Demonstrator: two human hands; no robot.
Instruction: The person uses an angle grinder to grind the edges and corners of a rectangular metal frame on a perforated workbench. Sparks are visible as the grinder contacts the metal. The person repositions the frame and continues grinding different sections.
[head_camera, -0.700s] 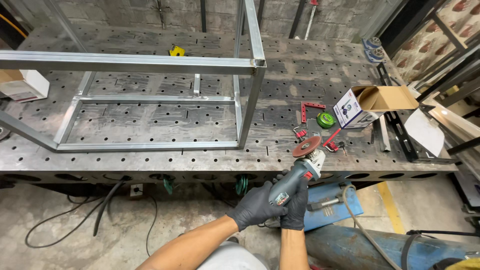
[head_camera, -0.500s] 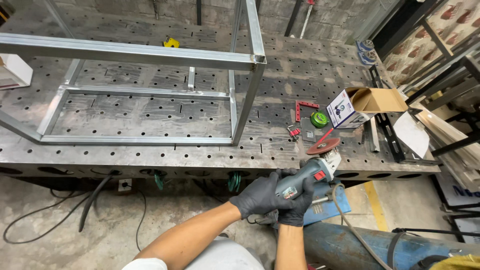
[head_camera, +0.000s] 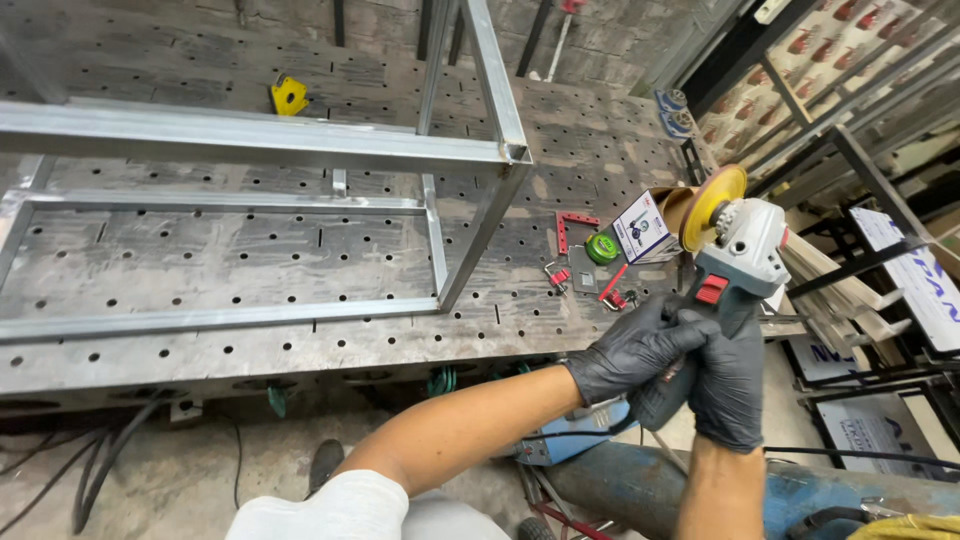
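Head view, looking down over a workbench. An angle grinder (head_camera: 735, 275) is held up in front of the body, off the right end of a perforated steel welding table (head_camera: 260, 255). The tool is gripped by both hands, each in a black glove. The left hand (head_camera: 632, 350) is wrapped around the grey body from the left, fingers curled tightly on it. The right hand (head_camera: 728, 385) is closed around the rear handle just below, fingers fully folded on the grip. The grinder's yellow-orange flap disc (head_camera: 710, 205) is tilted upward and to the left, held clear of the table and of every object on it.

On the table a rectangular frame of silver square tubing (head_camera: 480, 170) is seen, its nearest upright corner well left of the disc. Near the table's right edge lie a red magnetic square (head_camera: 575, 225), a green tape measure (head_camera: 601, 249), small red clamps (head_camera: 612, 290) and an open cardboard box (head_camera: 650, 225), the box just beside the disc. A yellow object (head_camera: 289, 95) sits far back on the table. Below the hands a blue cylinder (head_camera: 650, 490) and black cables (head_camera: 90, 470) are visible on the floor.

As a judgement: no guard can be made out around the disc, and the forearms are bare, so sparks or a kick of the tool could injure them; the box and small tools close by could be caught by the disc; the trailing cord could snag on the clutter underfoot
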